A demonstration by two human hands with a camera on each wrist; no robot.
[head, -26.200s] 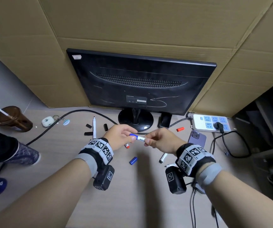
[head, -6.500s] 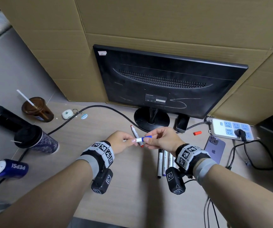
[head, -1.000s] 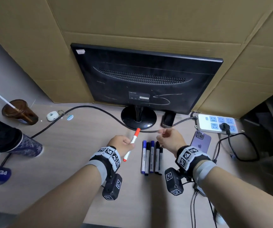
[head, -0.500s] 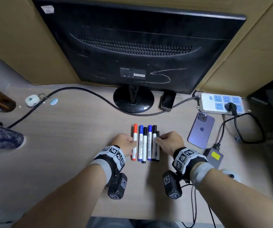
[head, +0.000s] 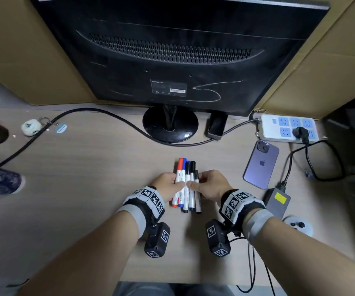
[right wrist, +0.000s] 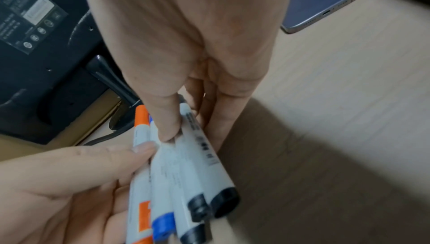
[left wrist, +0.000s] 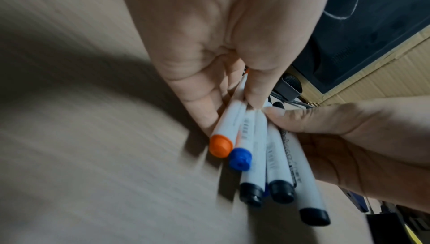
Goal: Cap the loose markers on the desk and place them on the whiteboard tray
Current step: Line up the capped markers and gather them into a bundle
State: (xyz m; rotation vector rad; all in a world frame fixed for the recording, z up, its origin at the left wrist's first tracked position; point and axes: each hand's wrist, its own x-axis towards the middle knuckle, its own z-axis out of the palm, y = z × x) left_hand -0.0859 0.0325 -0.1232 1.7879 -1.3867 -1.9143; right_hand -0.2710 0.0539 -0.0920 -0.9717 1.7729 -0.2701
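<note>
Gathering five capped markers [head: 186, 184] in front of the monitor stand [head: 170, 124], left hand [head: 168, 184] and right hand [head: 211, 186] pinched the bundle. Left wrist view: barrels fanned unevenly. Right wrist view: the outer black marker [right wrist: 204, 156] could slip if the squeeze eased.
</note>
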